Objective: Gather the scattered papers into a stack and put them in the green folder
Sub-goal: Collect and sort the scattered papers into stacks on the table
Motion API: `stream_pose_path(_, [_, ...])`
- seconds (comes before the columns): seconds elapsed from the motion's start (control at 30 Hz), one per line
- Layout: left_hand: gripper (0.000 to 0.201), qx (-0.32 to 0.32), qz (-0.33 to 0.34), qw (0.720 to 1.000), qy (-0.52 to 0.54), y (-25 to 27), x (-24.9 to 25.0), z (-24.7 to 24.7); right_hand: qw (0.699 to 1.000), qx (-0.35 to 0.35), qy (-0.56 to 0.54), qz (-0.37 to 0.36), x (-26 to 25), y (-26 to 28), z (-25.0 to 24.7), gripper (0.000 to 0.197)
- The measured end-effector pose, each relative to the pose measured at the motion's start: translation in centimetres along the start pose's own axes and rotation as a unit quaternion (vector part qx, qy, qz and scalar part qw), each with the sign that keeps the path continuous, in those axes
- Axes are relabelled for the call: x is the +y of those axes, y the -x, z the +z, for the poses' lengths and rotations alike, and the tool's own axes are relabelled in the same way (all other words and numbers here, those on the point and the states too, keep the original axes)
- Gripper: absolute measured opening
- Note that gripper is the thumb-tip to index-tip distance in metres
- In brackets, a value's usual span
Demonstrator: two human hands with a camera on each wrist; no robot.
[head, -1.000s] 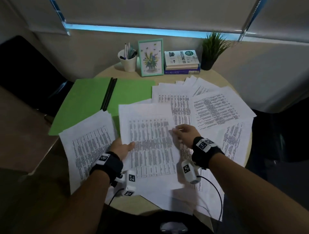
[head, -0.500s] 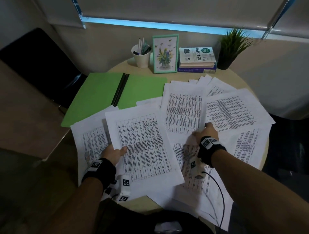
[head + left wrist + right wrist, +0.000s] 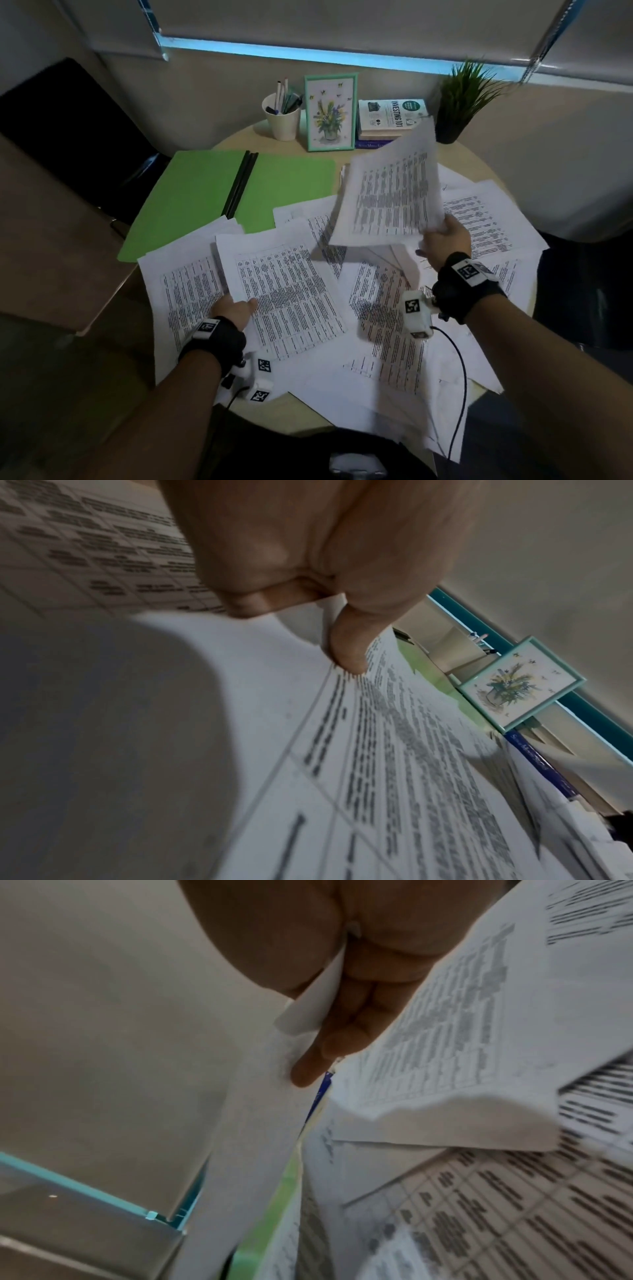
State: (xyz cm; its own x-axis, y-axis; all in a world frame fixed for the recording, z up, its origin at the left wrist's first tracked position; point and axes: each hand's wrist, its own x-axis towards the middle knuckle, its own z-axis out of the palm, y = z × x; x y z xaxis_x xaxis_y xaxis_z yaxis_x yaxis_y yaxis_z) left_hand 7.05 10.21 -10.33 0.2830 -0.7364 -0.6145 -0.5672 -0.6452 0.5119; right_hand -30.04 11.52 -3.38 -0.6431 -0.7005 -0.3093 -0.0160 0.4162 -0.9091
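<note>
1. Right hand (image 3: 443, 241): the grip is closed on the near right corner of a raised sheet (image 3: 390, 192). In the right wrist view the thumb lies on one face of the paper and the fingers (image 3: 329, 1047) on the other.
2. Raised sheet: it is off the bench (image 3: 239, 140) and tilted, with its far edge higher than the grip. It extends up and to the left from the right grip, above the scattered papers (image 3: 479, 222).
3. Left hand (image 3: 234, 310): the grip pinches the near left edge of a table sheet (image 3: 284, 291). In the left wrist view the thumb (image 3: 349, 647) lies on the printed top face, with the curled fingers under the edge.
4. Table sheet: it extends away and to the right from the left grip. It lies over a left pile (image 3: 185, 284) of papers, which shows just left of that grip.
5. Scattered papers: loose sheets overlap across the bench between the two grips, below the right grip and to its right. Some hang over the near bench edge.
6. Folder (image 3: 205, 195): green, lying open and flat on the bench, beyond the left grip. The far corners of the left pile and the table sheet overlap its near edge.
7. Beyond the folder and the right grip, at the far bench edge, stand a pen cup (image 3: 282, 118), a framed picture (image 3: 330, 111), stacked books (image 3: 390, 118) and a potted plant (image 3: 462, 99).
</note>
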Motion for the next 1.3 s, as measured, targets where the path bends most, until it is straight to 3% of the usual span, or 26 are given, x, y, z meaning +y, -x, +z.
stream_pose_path(0.2, [0.069, -0.018, -0.012, 1.0, -0.013, -0.1, 1.0, 0.4, 0.991, -0.125, 0.039, -0.021, -0.6, 2.9, 0.7, 0.033])
stream_pose_path(0.37, [0.045, -0.026, -0.009, 0.999, 0.033, -0.4, 0.8, 0.4, 0.964, -0.201, 0.173, -0.032, 3.1, 5.5, 2.3, 0.024])
stream_pose_path(0.5, [0.049, -0.053, -0.02, 0.989, 0.134, -1.9, -0.3, 0.8, 0.944, -0.25, 0.216, -0.015, 5.4, 7.3, 3.2, 0.017])
stream_pose_path(0.57, [0.066, -0.061, -0.03, 0.981, 0.182, -0.8, 0.3, 0.8, 0.933, -0.267, 0.24, -0.015, 5.9, 8.0, 3.7, 0.017])
stream_pose_path(0.6, [0.086, -0.063, -0.036, 0.978, 0.195, -0.5, 0.5, 1.0, 0.929, -0.273, 0.25, -0.018, 5.9, 8.4, 4.0, 0.016])
stream_pose_path(0.67, [0.119, -0.05, -0.027, 0.985, 0.165, -0.4, 0.4, 1.4, 0.918, -0.289, 0.271, -0.035, 5.8, 9.1, 4.6, 0.014])
stream_pose_path(0.7, [0.121, -0.041, -0.01, 0.99, 0.136, -0.6, 0.1, 1.6, 0.909, -0.301, 0.286, -0.044, 5.6, 9.3, 4.9, 0.012])
stream_pose_path(0.8, [0.106, -0.037, 0.026, 0.996, 0.077, -0.9, -0.2, 1.4, 0.889, -0.324, 0.318, -0.062, 5.1, 9.7, 5.6, 0.015])
stream_pose_path(0.9, [0.093, -0.013, 0.041, 0.998, 0.044, -0.3, 0.5, 0.1, 0.909, -0.279, 0.305, -0.052, 4.7, 9.5, 5.9, 0.033])
stream_pose_path(1.0, [0.093, -0.003, 0.08, 0.994, 0.078, 0.3, 0.8, -1.7, 0.934, -0.254, 0.246, -0.047, 3.7, 9.4, 6.0, 0.05])
stream_pose_path(1.1, [0.058, -0.013, 0.118, 0.978, 0.172, 1.6, 1.0, -3.3, 0.936, -0.288, 0.202, -0.019, 2.8, 9.7, 7.2, 0.063])
stream_pose_path(1.2, [0.045, 0.007, 0.136, 0.965, 0.226, 2.0, 0.6, -4.7, 0.927, -0.342, 0.152, -0.004, 1.5, 11.1, 9.3, 0.035])
stream_pose_path(1.3, [0.038, 0.061, 0.114, 0.961, 0.244, 2.2, -0.5, -6.5, 0.923, -0.348, 0.16, -0.027, 0.4, 12.8, 12.2, 0.016])
